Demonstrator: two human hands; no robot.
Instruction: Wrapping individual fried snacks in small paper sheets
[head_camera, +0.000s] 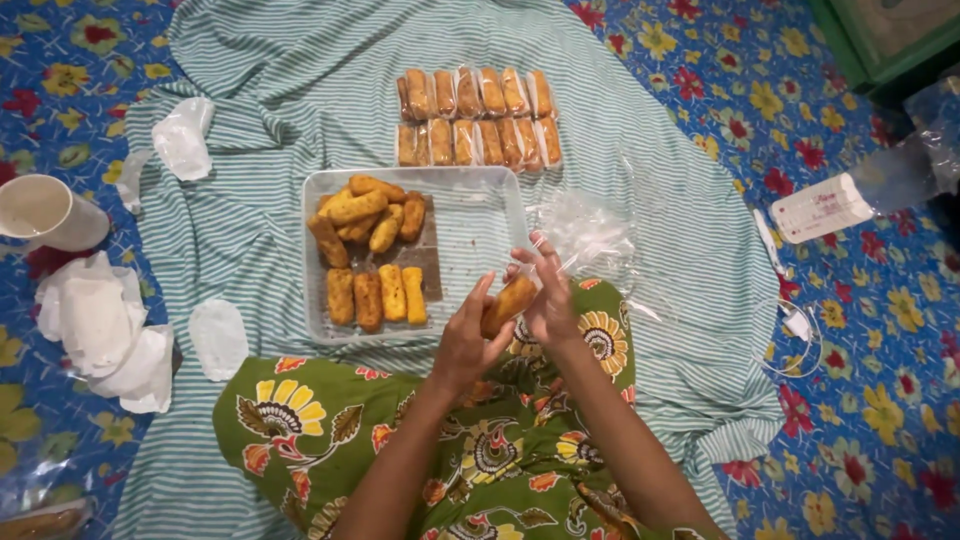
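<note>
Golden-brown breaded fried roll (509, 303) sits pinched between both hands: the left hand (463, 345) closes on its lower end, the right hand (548, 300) on its upper end, with a thin clear plastic wrapper (590, 235) just beyond the fingers. Left of the grip, a clear plastic tray (480, 215) holds more rolls; beyond it lie wrapped rolls (478, 117) in two rows on striped green cloth (280, 70).

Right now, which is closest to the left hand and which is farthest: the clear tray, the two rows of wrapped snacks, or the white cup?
Measured from the left hand in the head view:
1. The clear tray, just ahead of the hand, nearly touching it.
2. The wrapped snacks, in two rows beyond the tray's far edge.
3. The white cup, far off to the left on the flowered floor mat.
</note>
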